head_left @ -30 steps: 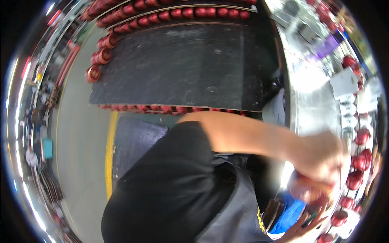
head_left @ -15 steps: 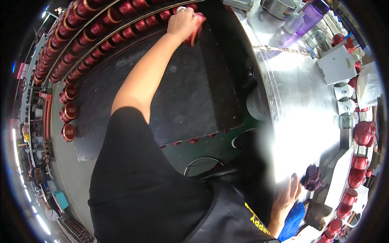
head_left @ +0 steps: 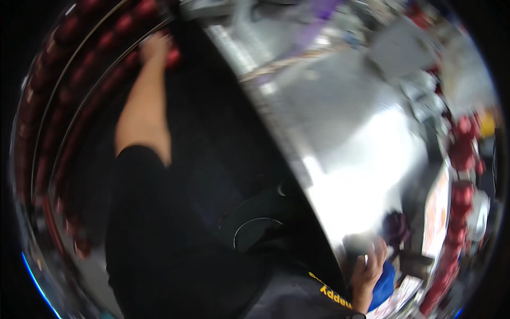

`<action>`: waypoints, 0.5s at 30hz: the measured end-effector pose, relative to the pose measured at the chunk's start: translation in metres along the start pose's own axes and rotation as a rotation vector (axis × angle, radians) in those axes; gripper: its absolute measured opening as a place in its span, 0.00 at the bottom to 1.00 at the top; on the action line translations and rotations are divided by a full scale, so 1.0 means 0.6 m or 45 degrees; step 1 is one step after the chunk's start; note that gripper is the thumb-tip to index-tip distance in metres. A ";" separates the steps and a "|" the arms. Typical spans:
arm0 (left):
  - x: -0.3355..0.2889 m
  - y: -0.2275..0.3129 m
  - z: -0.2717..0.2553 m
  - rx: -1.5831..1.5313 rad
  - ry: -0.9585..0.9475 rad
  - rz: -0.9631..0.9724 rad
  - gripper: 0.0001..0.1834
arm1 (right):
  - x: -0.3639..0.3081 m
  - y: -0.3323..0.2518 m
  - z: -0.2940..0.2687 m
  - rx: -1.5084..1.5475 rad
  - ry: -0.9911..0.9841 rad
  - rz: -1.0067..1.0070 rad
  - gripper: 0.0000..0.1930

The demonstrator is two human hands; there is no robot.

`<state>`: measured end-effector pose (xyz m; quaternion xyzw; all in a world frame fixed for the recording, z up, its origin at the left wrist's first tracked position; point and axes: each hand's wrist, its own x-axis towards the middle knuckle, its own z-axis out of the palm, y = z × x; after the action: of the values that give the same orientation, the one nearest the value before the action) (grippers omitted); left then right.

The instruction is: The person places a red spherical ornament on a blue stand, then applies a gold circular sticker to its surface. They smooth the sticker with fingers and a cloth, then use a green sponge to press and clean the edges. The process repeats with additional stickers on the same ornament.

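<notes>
Red jar (head_left: pixel 173 57) left of metal bench (head_left: pixel 329 101), at left hand (head_left: pixel 154 49); blur hides whether clasped. Right hand (head_left: pixel 369 270) over bench's near end, grip unclear. Risk: hasty swing could topple neighbouring jars (head_left: pixel 123 22) left of bench.

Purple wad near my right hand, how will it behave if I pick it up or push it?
The purple wad would probably flop when lifted, since it looks bunched like soft cloth. Its lumpy outline suggests it's unlikely to roll far if pushed.
</notes>
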<state>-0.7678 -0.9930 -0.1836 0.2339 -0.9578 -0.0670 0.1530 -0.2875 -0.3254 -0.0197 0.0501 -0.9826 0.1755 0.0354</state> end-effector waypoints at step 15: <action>-0.388 -0.010 -0.109 -0.625 0.157 0.539 0.20 | 0.519 0.590 -0.343 -0.321 0.640 0.686 0.32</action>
<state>-0.5478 -0.8930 -0.1838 -0.0108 -0.9294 -0.2484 0.2729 -0.6253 0.0501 0.0792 -0.2590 -0.9350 0.0634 0.2337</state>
